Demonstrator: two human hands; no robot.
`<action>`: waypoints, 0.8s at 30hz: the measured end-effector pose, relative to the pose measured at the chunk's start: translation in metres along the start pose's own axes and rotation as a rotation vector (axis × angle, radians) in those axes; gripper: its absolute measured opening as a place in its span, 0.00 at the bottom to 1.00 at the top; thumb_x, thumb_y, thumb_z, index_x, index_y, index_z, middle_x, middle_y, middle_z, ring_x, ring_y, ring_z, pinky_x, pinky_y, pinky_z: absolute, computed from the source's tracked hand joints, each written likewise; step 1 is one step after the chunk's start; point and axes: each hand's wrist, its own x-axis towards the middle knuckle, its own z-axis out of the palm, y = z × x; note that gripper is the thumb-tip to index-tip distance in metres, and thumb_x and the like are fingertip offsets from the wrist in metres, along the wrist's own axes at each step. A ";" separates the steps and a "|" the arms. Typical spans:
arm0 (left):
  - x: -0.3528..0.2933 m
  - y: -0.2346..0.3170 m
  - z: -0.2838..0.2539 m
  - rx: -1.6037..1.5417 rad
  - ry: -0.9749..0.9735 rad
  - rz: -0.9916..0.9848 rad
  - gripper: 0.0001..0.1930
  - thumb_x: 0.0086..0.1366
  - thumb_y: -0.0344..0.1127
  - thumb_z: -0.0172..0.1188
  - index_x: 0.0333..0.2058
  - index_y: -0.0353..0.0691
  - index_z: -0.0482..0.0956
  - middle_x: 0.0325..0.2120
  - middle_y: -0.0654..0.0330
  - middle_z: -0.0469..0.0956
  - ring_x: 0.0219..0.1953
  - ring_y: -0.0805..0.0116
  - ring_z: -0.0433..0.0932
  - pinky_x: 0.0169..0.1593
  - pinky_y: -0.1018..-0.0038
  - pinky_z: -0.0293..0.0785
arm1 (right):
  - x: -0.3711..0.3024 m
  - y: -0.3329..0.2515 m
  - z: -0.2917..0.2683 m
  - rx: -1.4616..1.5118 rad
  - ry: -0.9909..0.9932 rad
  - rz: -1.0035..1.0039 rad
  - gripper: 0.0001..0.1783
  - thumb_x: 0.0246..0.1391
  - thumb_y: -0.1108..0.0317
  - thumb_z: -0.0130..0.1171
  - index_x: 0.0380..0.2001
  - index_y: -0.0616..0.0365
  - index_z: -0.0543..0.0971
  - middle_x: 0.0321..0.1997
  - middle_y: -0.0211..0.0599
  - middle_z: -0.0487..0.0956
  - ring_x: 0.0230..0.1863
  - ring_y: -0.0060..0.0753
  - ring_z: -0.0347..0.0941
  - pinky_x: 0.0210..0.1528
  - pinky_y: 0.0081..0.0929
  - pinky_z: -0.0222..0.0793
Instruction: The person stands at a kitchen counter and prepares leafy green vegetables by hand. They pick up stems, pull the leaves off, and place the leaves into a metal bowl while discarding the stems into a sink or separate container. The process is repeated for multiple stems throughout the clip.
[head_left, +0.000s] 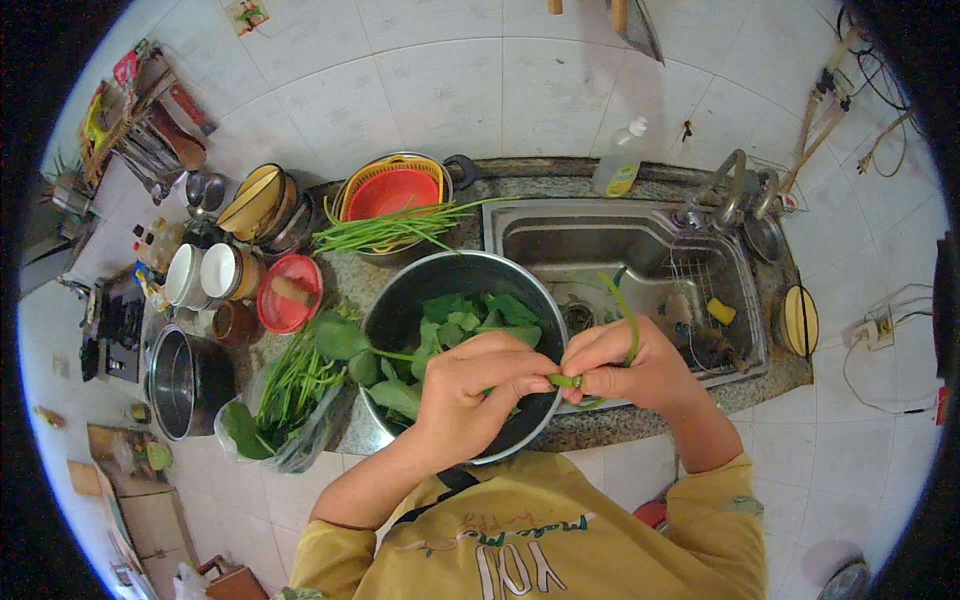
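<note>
Near the middle of the frame, we see the left hand (475, 390) and right hand (635, 368) curled nearly closed, both pinching a green stem (566, 381) between thumb and fingers above the right rim of the metal bowl (400, 300) of leaves (455, 325). Lettering crosses the mustard shirt (590, 490) at the bottom; a label marks the bottle (620, 160) at upper right. We find a speckled counter (580, 432), steel sink (590, 245) and white tiled wall (440, 90).

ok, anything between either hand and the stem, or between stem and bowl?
Nothing visible. The left hand and right hand pinch the green stem directly; its pinched part shows at the right rim of the metal bowl, height unclear.
</note>
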 end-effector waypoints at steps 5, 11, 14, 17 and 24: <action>-0.003 0.005 0.005 0.010 0.103 -0.012 0.07 0.48 0.21 0.57 0.28 0.35 0.76 0.23 0.56 0.74 0.25 0.63 0.73 0.29 0.75 0.68 | 0.005 0.002 0.003 0.008 0.056 0.060 0.07 0.46 0.74 0.55 0.29 0.66 0.77 0.27 0.39 0.76 0.30 0.28 0.73 0.33 0.22 0.68; -0.004 0.006 -0.003 0.298 0.281 0.147 0.04 0.53 0.26 0.55 0.27 0.34 0.76 0.20 0.57 0.74 0.21 0.68 0.71 0.26 0.77 0.66 | 0.003 -0.003 -0.002 -0.461 0.271 0.081 0.07 0.42 0.73 0.58 0.27 0.64 0.78 0.25 0.34 0.76 0.28 0.25 0.72 0.32 0.20 0.67; -0.010 0.007 -0.029 0.448 0.441 0.056 0.05 0.54 0.25 0.53 0.30 0.34 0.76 0.20 0.58 0.74 0.18 0.71 0.70 0.23 0.80 0.65 | -0.011 -0.012 -0.025 -0.683 0.453 0.118 0.07 0.40 0.75 0.58 0.27 0.65 0.78 0.25 0.32 0.76 0.26 0.20 0.69 0.30 0.17 0.63; -0.011 0.007 -0.042 0.185 0.457 -0.172 0.07 0.56 0.22 0.50 0.33 0.32 0.75 0.19 0.61 0.74 0.16 0.79 0.67 0.20 0.85 0.61 | -0.026 -0.009 -0.058 -0.787 0.696 0.114 0.11 0.40 0.70 0.61 0.31 0.60 0.79 0.24 0.34 0.77 0.26 0.24 0.71 0.30 0.19 0.65; -0.009 0.011 -0.047 -0.221 0.351 -0.335 0.08 0.60 0.28 0.48 0.34 0.31 0.75 0.19 0.64 0.73 0.15 0.84 0.62 0.18 0.88 0.57 | -0.035 0.005 -0.117 -0.954 0.953 0.278 0.21 0.36 0.70 0.63 0.39 0.58 0.77 0.29 0.36 0.78 0.23 0.23 0.68 0.29 0.20 0.64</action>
